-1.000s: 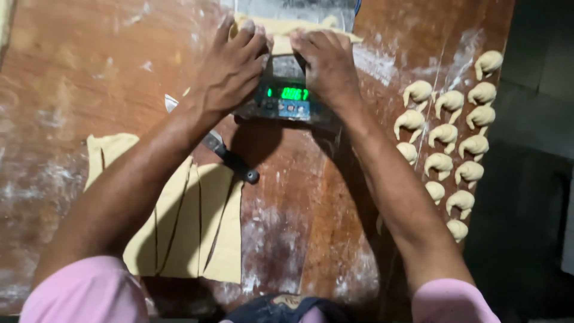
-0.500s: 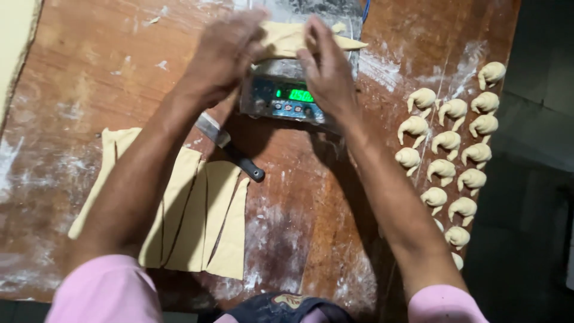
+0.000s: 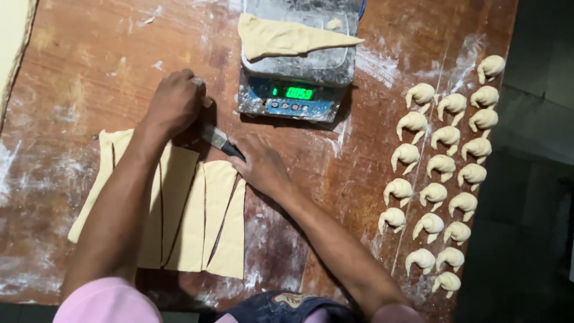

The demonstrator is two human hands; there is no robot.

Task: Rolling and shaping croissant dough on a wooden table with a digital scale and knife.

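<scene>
My left hand rests with curled fingers at the far end of the cut dough strips, which lie as long triangles on the floured wooden table. My right hand grips the black handle of a knife, whose blade points toward my left hand. One triangle of dough lies on the metal pan of a digital scale with a lit green display, just beyond both hands.
Several rolled, crescent-shaped dough pieces sit in rows at the table's right side. Another dough sheet's edge shows at the far left. The table's right edge drops to a dark floor.
Both hands left the scale, leaving the dough triangle on its pan. They came back toward me, the left to the strips, the right onto the knife.
</scene>
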